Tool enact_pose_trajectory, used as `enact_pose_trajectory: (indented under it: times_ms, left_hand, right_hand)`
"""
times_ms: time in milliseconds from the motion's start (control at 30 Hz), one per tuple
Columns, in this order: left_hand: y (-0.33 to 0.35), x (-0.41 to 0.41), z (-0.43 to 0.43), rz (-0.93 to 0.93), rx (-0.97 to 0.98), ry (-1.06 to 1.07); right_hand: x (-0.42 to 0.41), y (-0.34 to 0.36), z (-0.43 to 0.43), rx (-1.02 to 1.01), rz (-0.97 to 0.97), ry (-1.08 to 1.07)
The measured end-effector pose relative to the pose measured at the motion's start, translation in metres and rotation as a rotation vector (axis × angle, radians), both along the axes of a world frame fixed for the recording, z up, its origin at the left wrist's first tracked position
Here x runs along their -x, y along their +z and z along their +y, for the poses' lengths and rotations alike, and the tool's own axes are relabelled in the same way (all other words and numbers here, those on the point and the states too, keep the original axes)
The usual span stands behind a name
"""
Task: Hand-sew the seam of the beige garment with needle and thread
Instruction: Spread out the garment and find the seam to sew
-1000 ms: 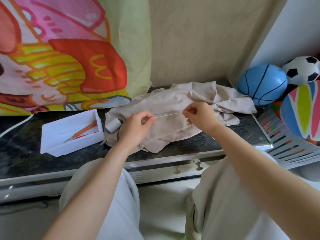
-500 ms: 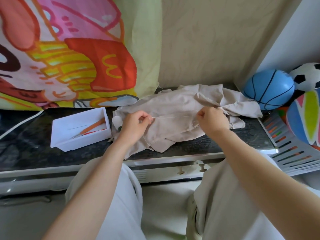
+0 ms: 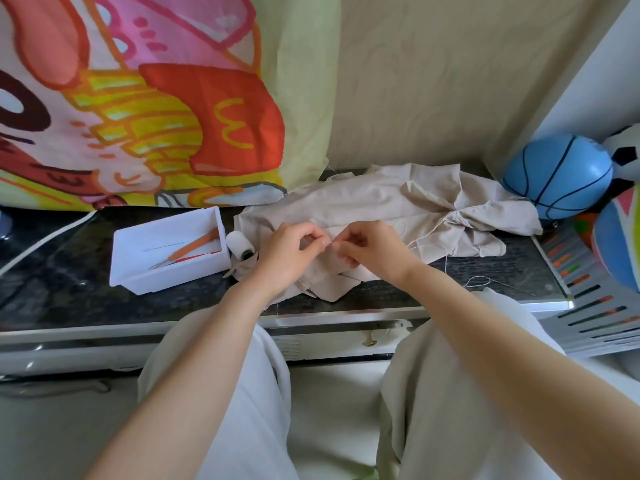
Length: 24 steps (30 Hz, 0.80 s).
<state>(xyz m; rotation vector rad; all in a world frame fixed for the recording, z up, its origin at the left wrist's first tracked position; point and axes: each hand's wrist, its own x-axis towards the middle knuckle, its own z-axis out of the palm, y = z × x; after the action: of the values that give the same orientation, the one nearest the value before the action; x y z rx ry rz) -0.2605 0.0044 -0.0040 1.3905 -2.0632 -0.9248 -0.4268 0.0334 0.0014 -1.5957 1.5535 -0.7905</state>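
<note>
Beige garment (image 3: 381,209): crumpled, wrinkled, spread across dark counter (image 3: 69,282), bunched at right end, front edge folded up. Tiny needle (image 3: 331,242): faint glint at garment's front middle, barely discernible. Pale thread (image 3: 427,235): slack, trailing rightward over garment, looping onto counter.

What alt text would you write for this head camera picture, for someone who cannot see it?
A person's left hand and right hand, close together, pinch a crumpled beige garment on a dark countertop, pale thread trailing right; the needle is too small to make out. A white tray and thread spool sit left, a blue ball right.
</note>
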Motion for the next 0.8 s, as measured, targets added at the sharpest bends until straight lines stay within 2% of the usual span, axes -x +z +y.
enact_pose_trajectory:
  times_ms: [400,600,667,733,800]
  left_hand:
    - [-0.002,-0.008,-0.008,-0.035,-0.015,0.044]
    - [0.003,-0.008,-0.008,-0.036,-0.076,0.069]
    - [0.004,-0.009,-0.008,-0.012,-0.122,0.074]
    - [0.006,-0.009,-0.007,0.031,-0.176,0.069]
    - [0.008,-0.009,-0.006,0.086,-0.228,0.065]
  right_hand:
    - [0.029,-0.005,-0.009,0.082,0.113,-0.302]
    - [0.045,-0.01,-0.006,0.061,0.292,-0.358]
    - [0.048,-0.009,-0.004,0.051,0.409,-0.351]
    - [0.048,-0.009,-0.001,0.079,0.6,-0.283]
    - [0.044,-0.008,0.003,0.201,0.692,-0.163]
